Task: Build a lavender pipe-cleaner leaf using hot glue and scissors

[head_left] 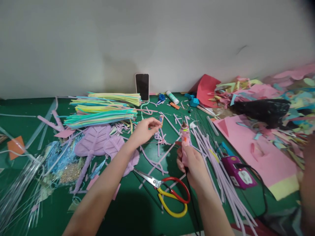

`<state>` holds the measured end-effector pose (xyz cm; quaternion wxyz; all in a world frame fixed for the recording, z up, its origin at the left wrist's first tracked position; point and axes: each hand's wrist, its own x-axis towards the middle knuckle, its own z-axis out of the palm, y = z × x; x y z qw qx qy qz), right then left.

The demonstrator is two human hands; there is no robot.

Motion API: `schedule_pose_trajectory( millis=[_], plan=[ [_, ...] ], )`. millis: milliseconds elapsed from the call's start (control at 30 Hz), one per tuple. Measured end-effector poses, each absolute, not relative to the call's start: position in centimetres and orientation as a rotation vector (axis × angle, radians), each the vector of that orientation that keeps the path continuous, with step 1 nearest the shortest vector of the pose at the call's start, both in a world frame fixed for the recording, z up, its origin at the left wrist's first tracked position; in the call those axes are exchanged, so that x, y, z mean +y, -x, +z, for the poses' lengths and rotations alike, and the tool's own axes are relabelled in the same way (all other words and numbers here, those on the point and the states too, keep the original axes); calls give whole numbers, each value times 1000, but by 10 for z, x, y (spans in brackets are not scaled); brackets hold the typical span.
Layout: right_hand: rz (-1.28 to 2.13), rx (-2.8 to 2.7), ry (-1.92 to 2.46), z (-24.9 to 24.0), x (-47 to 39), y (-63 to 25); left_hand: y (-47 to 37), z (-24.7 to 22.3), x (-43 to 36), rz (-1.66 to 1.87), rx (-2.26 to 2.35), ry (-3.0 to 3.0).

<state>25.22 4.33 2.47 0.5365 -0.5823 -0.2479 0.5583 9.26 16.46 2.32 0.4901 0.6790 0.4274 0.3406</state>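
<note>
My right hand (190,160) is wrapped round a pink glue gun (185,136), its dark nozzle pointing up and away from me. My left hand (147,131) is pinched at the middle of the table, beside a small orange and blue item (161,120); what its fingertips hold is too small to make out. Below and between the hands lie scissors (154,182) with one red and one yellow handle, blades apart. Purple fuzzy stems (158,162) are scattered under the hands. Purple leaf shapes (94,141) lie left of my left forearm.
Bundled yellow and teal stems (103,116) lie at the back left, near an upright phone (142,87). Right of my hand are loose purple stems (221,164), a purple box (238,172) with a black cord, and pink paper (261,147). A person's arm (308,183) shows at the right edge.
</note>
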Motion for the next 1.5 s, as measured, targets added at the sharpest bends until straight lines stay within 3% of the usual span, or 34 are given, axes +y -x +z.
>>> schedule_pose_trajectory(
  millis=[167,367,767,967,1133,1333,1500],
  plan=[
    [1110,-639,1339,20,64,-249,-99,40,151,785,926,-1560],
    [1167,-688,1282,18,78,-245,-107,48,142,755,868,-1456],
    [1021,-670,1427,8,93,-256,-66,48,157,972,1163,-1577],
    [934,-681,1467,7,92,-255,-68,40,157,843,1217,-1731],
    [936,-676,1477,13,80,-251,-35,42,153,731,1670,-2058],
    [1061,-766,1488,19,61,-233,43,26,131,122,2107,-2059],
    [1147,-818,1489,16,58,-224,56,14,119,296,1982,-1823]
  ],
)
